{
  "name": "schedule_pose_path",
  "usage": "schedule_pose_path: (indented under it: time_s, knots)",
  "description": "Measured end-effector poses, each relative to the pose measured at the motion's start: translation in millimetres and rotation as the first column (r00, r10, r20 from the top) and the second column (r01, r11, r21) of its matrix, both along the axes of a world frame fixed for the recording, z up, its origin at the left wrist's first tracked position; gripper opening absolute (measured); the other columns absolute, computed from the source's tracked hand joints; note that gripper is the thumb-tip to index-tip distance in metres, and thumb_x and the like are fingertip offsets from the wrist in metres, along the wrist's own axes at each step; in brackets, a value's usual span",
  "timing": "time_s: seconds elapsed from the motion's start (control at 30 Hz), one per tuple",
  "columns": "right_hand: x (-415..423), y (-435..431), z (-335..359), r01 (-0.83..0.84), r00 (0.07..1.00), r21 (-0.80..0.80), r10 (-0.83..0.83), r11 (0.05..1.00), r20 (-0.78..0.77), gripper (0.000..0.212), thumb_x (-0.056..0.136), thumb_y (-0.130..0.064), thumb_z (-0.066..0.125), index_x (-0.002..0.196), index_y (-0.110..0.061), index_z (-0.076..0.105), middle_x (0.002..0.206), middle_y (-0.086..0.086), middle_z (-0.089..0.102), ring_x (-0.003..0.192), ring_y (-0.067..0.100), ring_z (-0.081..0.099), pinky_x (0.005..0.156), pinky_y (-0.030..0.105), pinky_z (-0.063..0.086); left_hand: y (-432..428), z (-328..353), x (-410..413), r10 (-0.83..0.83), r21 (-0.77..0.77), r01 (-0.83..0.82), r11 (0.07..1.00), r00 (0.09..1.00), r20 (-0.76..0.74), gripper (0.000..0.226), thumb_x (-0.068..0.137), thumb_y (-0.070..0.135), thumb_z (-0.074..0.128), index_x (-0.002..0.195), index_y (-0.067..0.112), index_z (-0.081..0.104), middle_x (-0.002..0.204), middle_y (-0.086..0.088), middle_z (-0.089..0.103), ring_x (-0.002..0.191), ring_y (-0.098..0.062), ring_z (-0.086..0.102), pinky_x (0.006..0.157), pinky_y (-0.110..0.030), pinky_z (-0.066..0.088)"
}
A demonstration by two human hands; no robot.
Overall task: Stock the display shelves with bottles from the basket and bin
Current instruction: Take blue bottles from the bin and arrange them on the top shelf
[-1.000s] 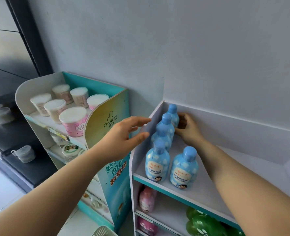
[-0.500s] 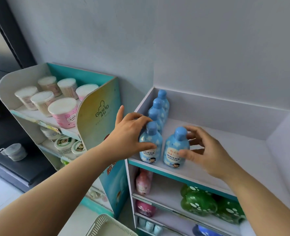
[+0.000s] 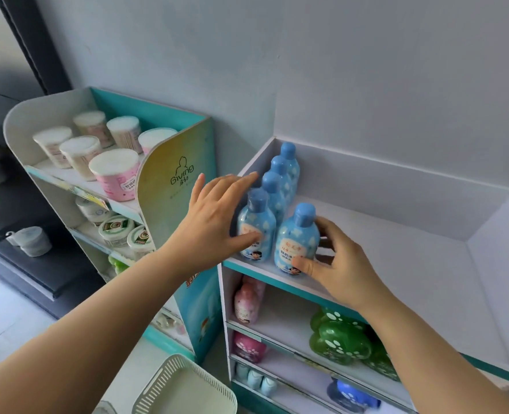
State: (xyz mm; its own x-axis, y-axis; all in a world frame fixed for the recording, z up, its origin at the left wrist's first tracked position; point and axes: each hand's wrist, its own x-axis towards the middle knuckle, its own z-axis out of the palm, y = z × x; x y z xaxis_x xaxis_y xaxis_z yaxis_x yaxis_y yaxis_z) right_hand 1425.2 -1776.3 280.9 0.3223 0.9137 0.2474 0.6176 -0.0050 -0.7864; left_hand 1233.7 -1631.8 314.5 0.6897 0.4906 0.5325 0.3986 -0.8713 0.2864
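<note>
On the top shelf [image 3: 396, 264] of the right-hand display, a row of four blue bottles [image 3: 280, 180] runs front to back along the left wall. A fifth bottle [image 3: 296, 240] stands just right of the nearest bottle [image 3: 257, 227]. The left hand [image 3: 217, 222], fingers spread and straight, touches that nearest bottle. The right hand [image 3: 343, 264] curls thumb and fingers round the fifth bottle, apparently gripping it. A white basket [image 3: 184, 386] sits low and near.

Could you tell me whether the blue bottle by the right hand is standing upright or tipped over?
Upright: the blue bottle stands on its base on the top shelf, cap uppermost.
</note>
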Motion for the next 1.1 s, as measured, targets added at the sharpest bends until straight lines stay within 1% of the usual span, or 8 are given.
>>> schedule_pose_path:
  time_s: [0.1, 0.23, 0.33, 0.57, 0.7, 0.8, 0.9, 1.1]
  knots:
    - [-8.3, -11.8, -0.6, 0.125, 0.972, 0.198, -0.160, 0.972, 0.173, 0.076, 0.077, -0.049, 0.068, 0.139, -0.015, 0.040, 0.136, -0.003, 0.049, 0.124, 0.008, 0.047, 0.100, 0.026, 0.043, -11.6, -15.0, -18.5, 0.029, 0.018, -0.032, 0.999, 0.991, 0.133, 0.068, 0.081, 0.045, 0.055, 0.141, 0.023, 0.032, 0.137, -0.005, 0.045, 0.130, -0.019, 0.036, 0.115, -0.045, 0.015]
    - [-43.2, -26.9, 11.5, 0.063, 0.865, 0.456, -0.277, 0.887, 0.418, 0.056, 0.087, -0.022, 0.066, 0.134, 0.000, 0.046, 0.133, 0.015, 0.051, 0.126, 0.026, 0.047, 0.106, 0.033, 0.039, -24.3, -35.3, -51.8, 0.031, 0.071, -0.040, 0.997, 0.991, 0.133, 0.058, 0.086, 0.035, 0.055, 0.139, 0.017, 0.039, 0.140, -0.009, 0.043, 0.130, -0.022, 0.037, 0.116, -0.040, 0.017]
    - [-89.9, -26.1, 11.3, -0.066, 0.864, 0.475, -0.188, 0.877, 0.466, 0.049, 0.087, -0.015, 0.064, 0.131, 0.001, 0.050, 0.133, 0.015, 0.052, 0.127, 0.029, 0.047, 0.108, 0.037, 0.038, -27.6, -51.7, -88.3, 0.058, 0.050, -0.060, 0.997, 0.997, 0.052, 0.056, 0.087, 0.036, 0.050, 0.139, 0.018, 0.039, 0.141, -0.009, 0.043, 0.129, -0.024, 0.037, 0.114, -0.041, 0.020]
    - [-228.2, 26.1, -46.6, -0.220, 0.870, 0.147, 0.126, 0.964, 0.477, 0.056, 0.086, -0.024, 0.057, 0.139, -0.009, 0.044, 0.141, 0.009, 0.048, 0.133, 0.022, 0.038, 0.112, 0.030, 0.027, -23.6, -96.3, -232.1, 0.210, -0.037, -0.214, 0.976, 0.973, -0.093, 0.056, 0.085, 0.038, 0.047, 0.138, 0.018, 0.041, 0.139, -0.010, 0.046, 0.127, -0.030, 0.045, 0.112, -0.045, 0.028]
    - [-305.1, 63.2, -86.9, -0.307, 0.851, -0.031, 0.289, 0.951, 0.440, 0.062, 0.083, -0.021, 0.059, 0.141, -0.010, 0.042, 0.144, 0.009, 0.045, 0.136, 0.025, 0.037, 0.113, 0.039, 0.029, -17.9, -127.1, -323.9, 0.307, -0.102, -0.318, 0.943, 0.946, -0.106, 0.057, 0.084, 0.036, 0.047, 0.137, 0.015, 0.043, 0.137, -0.010, 0.048, 0.124, -0.029, 0.046, 0.109, -0.042, 0.029]
    - [-358.8, 82.3, -123.8, -0.356, 0.829, -0.123, 0.373, 0.927, 0.416, 0.061, 0.084, -0.025, 0.054, 0.142, -0.012, 0.041, 0.145, 0.008, 0.045, 0.136, 0.026, 0.037, 0.114, 0.036, 0.027, -19.1, -162.3, -393.1, 0.416, -0.170, -0.432, 0.886, 0.901, -0.120, 0.057, 0.084, 0.036, 0.046, 0.137, 0.015, 0.043, 0.136, -0.010, 0.049, 0.123, -0.025, 0.044, 0.107, -0.045, 0.034]
    - [-409.1, 96.2, -170.4, -0.422, 0.799, -0.221, 0.476, 0.879, 0.367, 0.064, 0.082, -0.023, 0.056, 0.143, -0.014, 0.039, 0.145, 0.007, 0.045, 0.136, 0.026, 0.038, 0.114, 0.043, 0.029, -27.4, -207.5, -462.7, 0.563, -0.264, -0.584, 0.767, 0.811, -0.159, 0.054, 0.084, 0.029, 0.055, 0.136, 0.014, 0.046, 0.134, -0.010, 0.052, 0.120, -0.027, 0.049, 0.103, -0.046, 0.039]
    - [-479.4, 115.2, -279.1, -0.545, 0.672, -0.456, 0.692, 0.703, 0.264, 0.065, 0.088, -0.021, 0.060, 0.147, -0.020, 0.032, 0.151, 0.001, 0.035, 0.142, 0.020, 0.027, 0.115, 0.028, 0.017, -63.6, -317.6, -554.4, 0.775, -0.475, -0.792, 0.385, 0.556, -0.300, 0.057, 0.082, 0.011, 0.069, 0.135, 0.009, 0.048, 0.133, -0.015, 0.052, 0.116, -0.036, 0.053, 0.096, -0.041, 0.043]
